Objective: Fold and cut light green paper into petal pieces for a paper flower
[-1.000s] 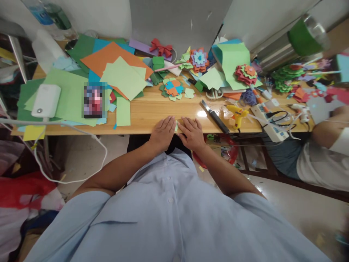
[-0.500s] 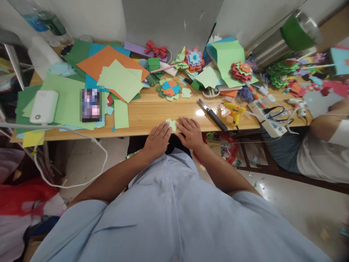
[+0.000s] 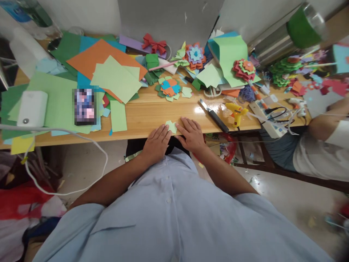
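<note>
A small light-green paper cutout [image 3: 171,126] with a notched edge lies flat at the table's front edge. My left hand [image 3: 158,143] rests at its left side, fingers stretched out and fingertips at the paper. On the other side, my right hand [image 3: 192,135] lies with fingers spread, its thumb and index finger near the paper's right edge. Neither hand grips anything. Beyond them sit a layered paper flower [image 3: 170,88] in orange, blue and green, and another light-green petal cutout [image 3: 187,92].
To the right lie a utility knife [image 3: 215,115], a yellow glue gun [image 3: 236,112] and a power strip [image 3: 268,118]. Coloured sheets [image 3: 117,80], a phone [image 3: 85,106] and a white power bank [image 3: 32,109] cover the left. Another person's arm [image 3: 324,118] is at far right.
The view has shifted slightly. My left hand has drawn back a little from the cutout, showing more of it; my right hand stays almost in place.
</note>
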### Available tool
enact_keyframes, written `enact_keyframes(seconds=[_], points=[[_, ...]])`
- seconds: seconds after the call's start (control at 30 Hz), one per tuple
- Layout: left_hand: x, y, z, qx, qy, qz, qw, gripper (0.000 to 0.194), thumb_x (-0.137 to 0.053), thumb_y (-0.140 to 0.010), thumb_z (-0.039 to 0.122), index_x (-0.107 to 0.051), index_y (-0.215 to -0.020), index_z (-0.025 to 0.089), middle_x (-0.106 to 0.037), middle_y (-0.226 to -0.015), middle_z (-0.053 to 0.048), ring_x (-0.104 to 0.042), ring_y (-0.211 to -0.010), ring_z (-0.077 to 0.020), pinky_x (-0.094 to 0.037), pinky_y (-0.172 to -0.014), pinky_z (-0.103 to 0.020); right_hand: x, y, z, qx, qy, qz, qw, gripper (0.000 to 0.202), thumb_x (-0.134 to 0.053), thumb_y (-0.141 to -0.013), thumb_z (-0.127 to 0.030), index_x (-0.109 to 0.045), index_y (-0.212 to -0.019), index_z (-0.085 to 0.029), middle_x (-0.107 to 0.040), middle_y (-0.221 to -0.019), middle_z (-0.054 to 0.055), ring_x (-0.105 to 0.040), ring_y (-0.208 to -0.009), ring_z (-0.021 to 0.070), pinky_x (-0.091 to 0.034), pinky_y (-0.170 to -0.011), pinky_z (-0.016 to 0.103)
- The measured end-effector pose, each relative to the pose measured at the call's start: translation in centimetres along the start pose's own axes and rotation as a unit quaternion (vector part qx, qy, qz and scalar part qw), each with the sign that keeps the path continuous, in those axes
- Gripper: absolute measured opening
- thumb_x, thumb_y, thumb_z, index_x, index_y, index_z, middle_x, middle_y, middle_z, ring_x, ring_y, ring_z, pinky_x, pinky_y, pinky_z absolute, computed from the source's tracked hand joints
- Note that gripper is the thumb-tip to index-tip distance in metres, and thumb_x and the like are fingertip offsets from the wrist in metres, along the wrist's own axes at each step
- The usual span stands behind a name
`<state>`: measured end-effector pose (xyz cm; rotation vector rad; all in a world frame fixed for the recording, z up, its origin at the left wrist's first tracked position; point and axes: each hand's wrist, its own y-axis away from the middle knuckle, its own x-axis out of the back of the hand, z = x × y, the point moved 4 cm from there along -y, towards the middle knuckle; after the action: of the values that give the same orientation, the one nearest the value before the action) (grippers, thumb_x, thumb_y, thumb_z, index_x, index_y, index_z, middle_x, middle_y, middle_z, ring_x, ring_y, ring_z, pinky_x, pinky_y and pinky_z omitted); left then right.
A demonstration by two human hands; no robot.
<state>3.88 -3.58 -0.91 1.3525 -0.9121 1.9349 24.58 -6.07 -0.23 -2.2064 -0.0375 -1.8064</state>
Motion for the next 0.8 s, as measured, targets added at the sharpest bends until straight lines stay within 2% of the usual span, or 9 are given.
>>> enact_keyframes(seconds=[0.17,0.3,0.5,0.7,0.8], points=[[0.8,-0.2,-0.1,0.017,0.046,0.013,0.999,0.06,-0.059,-0.102,0.031,-0.047,-0.157,0.009,-0.038,-0.17,-0.023,-0.028,-0.164,-0.0335,-0.032,-0.13,-0.058,-0.3,0.2,0.3,0.005,0.002,-0.009,1.0,0.058,-0.051,-0.106,-0.057,-0.055,-0.156,-0.028,-0.041,-0.172,0.01,-0.037,-0.159,0.0291,-0.028,-0.13,0.052],[1.4,-1.8,0.0,0.02,0.04,0.003,0.999,0.073,-0.063,-0.1,0.034,-0.037,-0.163,0.008,-0.028,-0.174,-0.024,-0.018,-0.166,-0.0355,-0.028,-0.131,-0.057,-0.2,0.2,0.3,0.013,0.017,-0.005,1.0,0.058,-0.052,-0.106,-0.056,-0.056,-0.156,-0.027,-0.042,-0.171,0.011,-0.037,-0.159,0.0291,-0.029,-0.129,0.051],[0.0,-3.5,-0.2,0.006,0.02,-0.068,0.997,0.072,-0.058,-0.102,0.033,-0.036,-0.164,0.003,-0.028,-0.174,-0.022,-0.02,-0.166,-0.034,-0.022,-0.135,-0.053,-0.4,0.2,0.4,0.004,0.014,-0.022,1.0,0.058,-0.052,-0.105,-0.056,-0.055,-0.156,-0.029,-0.041,-0.172,0.009,-0.037,-0.159,0.0298,-0.028,-0.129,0.052],[-0.8,-3.5,-0.4,0.005,0.024,-0.055,0.998,0.067,-0.049,-0.103,0.026,-0.036,-0.166,0.009,-0.031,-0.174,-0.018,-0.022,-0.166,-0.0317,-0.023,-0.135,-0.054,-0.2,-0.1,0.4,-0.007,0.006,-0.014,1.0,0.065,-0.054,-0.103,-0.059,-0.051,-0.16,-0.027,-0.038,-0.174,0.01,-0.039,-0.157,0.0309,-0.029,-0.13,0.052],[-1.0,-3.5,-0.5,0.009,0.023,-0.043,0.999,0.062,-0.042,-0.104,0.021,-0.039,-0.165,0.008,-0.031,-0.174,-0.018,-0.024,-0.165,-0.031,-0.025,-0.135,-0.054,-0.1,-0.2,0.2,-0.003,0.015,-0.016,1.0,0.063,-0.053,-0.104,-0.06,-0.052,-0.159,-0.03,-0.037,-0.174,0.007,-0.039,-0.157,0.0304,-0.03,-0.129,0.053]])
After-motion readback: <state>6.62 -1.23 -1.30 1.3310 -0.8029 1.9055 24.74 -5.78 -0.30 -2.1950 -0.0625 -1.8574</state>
